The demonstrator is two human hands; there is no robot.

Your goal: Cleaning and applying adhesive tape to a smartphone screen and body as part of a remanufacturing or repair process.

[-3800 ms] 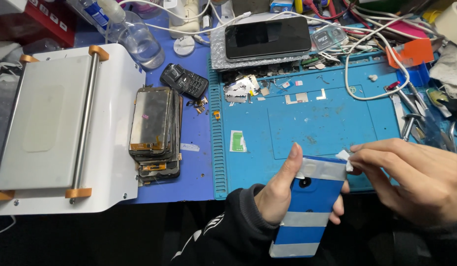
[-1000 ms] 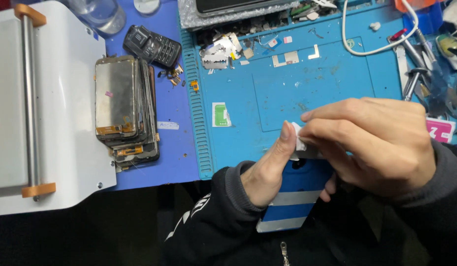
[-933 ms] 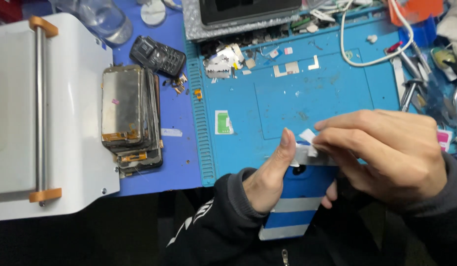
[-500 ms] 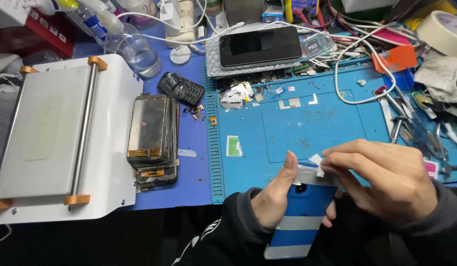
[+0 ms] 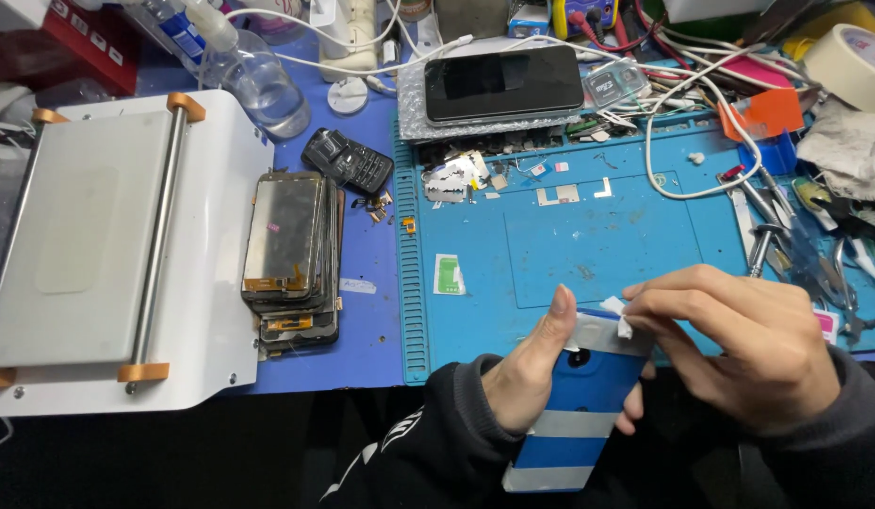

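On the desk's left edge sits the white laminating machine (image 5: 107, 254), a stack of phone screens (image 5: 291, 254) just beside it. The blue work mat (image 5: 588, 236) carries loose scraps; no container with contents shows clearly. At the desk's near edge the left hand (image 5: 527, 377) is closed around a blue phone (image 5: 579, 415) banded with pale tape. The right hand (image 5: 739, 358) pinches a small white tab (image 5: 614, 309) at its top corner. A sharp tug could tear the tab or twist the phone loose.
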